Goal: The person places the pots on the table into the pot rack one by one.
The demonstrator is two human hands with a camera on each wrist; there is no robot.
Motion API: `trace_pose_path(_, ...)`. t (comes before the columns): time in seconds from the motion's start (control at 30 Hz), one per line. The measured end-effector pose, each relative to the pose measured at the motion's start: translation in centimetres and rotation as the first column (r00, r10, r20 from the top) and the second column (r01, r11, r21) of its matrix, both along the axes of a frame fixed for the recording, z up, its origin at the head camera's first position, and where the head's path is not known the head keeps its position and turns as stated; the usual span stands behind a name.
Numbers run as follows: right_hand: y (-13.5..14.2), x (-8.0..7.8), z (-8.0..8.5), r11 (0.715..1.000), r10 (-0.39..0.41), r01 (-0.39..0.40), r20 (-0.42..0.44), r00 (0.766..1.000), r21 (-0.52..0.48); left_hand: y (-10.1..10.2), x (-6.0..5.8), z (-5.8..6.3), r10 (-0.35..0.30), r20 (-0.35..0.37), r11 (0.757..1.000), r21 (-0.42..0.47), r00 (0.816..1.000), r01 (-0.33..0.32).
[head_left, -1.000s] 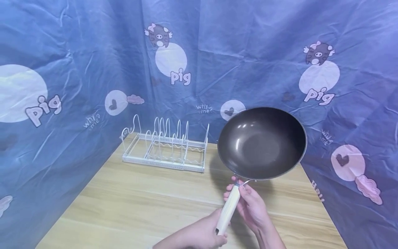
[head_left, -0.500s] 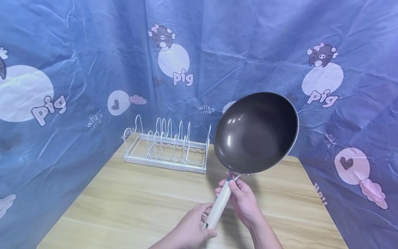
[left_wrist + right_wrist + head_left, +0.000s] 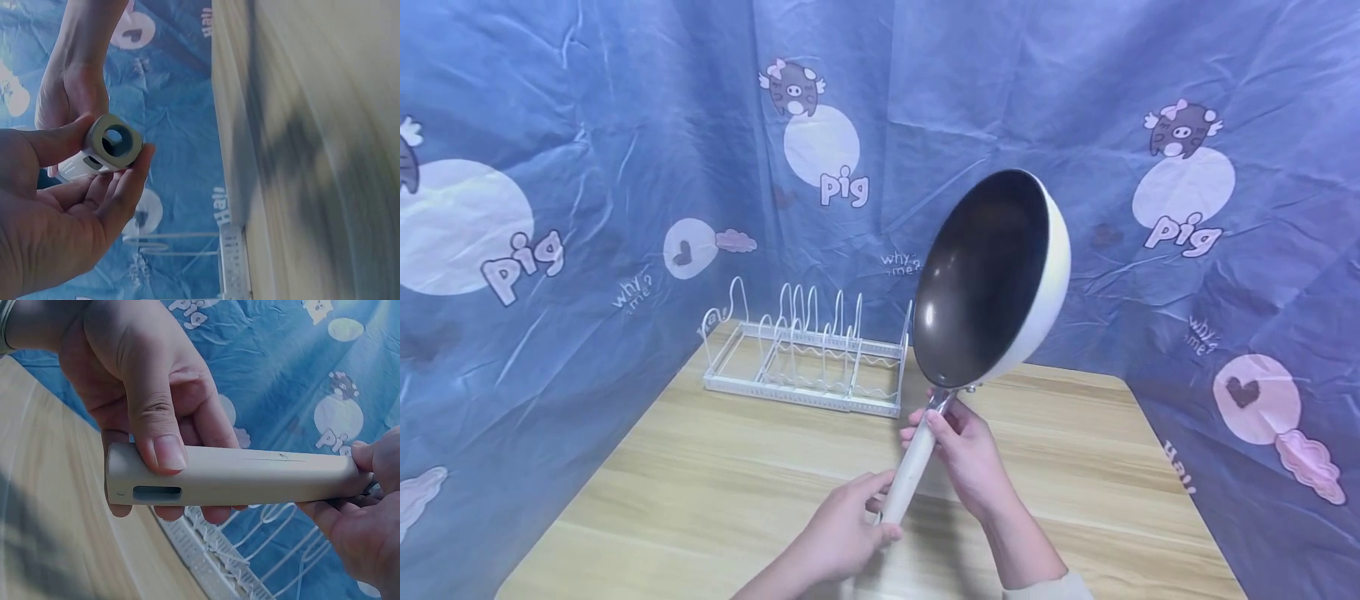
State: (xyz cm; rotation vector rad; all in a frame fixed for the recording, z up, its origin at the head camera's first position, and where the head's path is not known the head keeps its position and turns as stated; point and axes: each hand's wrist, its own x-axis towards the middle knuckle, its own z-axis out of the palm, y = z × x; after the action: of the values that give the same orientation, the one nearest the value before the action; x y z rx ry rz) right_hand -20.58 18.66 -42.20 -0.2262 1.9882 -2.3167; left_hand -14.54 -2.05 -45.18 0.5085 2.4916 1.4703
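Note:
A wok (image 3: 981,283) with a dark inside, white outside and long pale handle (image 3: 912,471) is held up above the table, steeply tilted, its inside facing left. My right hand (image 3: 973,462) grips the handle close to the pan, thumb on top. At the handle's lower end, my left hand (image 3: 846,525) holds it between thumb and fingers. In the left wrist view, that left hand (image 3: 69,219) pinches around the handle's hollow end (image 3: 115,140). The right wrist view has the left thumb lying by a slot in the handle (image 3: 269,475), and the right hand (image 3: 372,528) at the other end.
A white wire pan rack (image 3: 801,398) with several upright loops stands left of the wok on the wooden table (image 3: 700,500). Blue curtains (image 3: 700,125) with pig prints enclose the table at the back and both sides.
The wok has risen and moved left, rotating about its handle so that its white outer side now shows. Both hands have shifted left with the handle, and the left fingers have changed their hold.

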Motion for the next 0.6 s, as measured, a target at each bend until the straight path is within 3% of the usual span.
trace_pose_path(0.37, -3.3, -1.4, 1.6, 0.999, 0.04, -0.041, -0.019, 0.999, -0.018, -2.9, -0.2, -0.6, -0.044, 0.041, 0.989, 0.141, 0.998, 0.038)
trace_pose_path(0.6, -5.4, -2.3, 1.8, 0.998, 0.04, -0.04, 0.005, 0.999, 0.037, -4.9, -0.4, -0.7, -0.118, 0.132, 0.972, 0.218, 0.984, 0.087)
